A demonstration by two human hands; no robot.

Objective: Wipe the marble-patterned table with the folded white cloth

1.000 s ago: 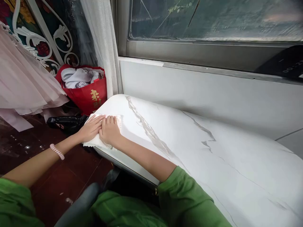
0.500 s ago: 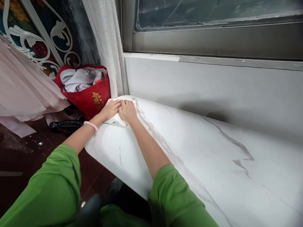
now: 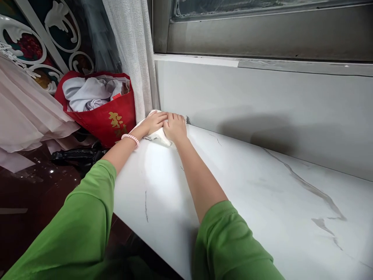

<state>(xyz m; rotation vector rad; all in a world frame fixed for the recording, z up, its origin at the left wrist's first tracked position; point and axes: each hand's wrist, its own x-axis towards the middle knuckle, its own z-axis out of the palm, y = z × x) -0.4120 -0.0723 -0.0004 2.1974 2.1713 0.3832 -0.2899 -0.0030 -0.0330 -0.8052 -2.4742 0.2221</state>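
A white cloth [image 3: 160, 137] lies bunched on a white marble-patterned tabletop [image 3: 233, 182], near its far left corner beside the wall. My left hand [image 3: 154, 122] presses on the cloth from the left, a pink beaded bracelet [image 3: 131, 140] round its wrist. Close against it, my right hand [image 3: 176, 126] bears down on the cloth's right part, with its fingers bent toward the wall. Both palms and the cloth's underside are hidden.
A red bag [image 3: 101, 123] full of pale fabric stands left of the table, by a light curtain [image 3: 136, 58]. Pink drapery [image 3: 32, 109] and a black bag [image 3: 75, 155] are farther left. The wall [image 3: 204, 89] below the window borders the far edge.
Both hands and the cloth have slid right and away from me, closer to the wall-side edge. The view has shifted slightly too.
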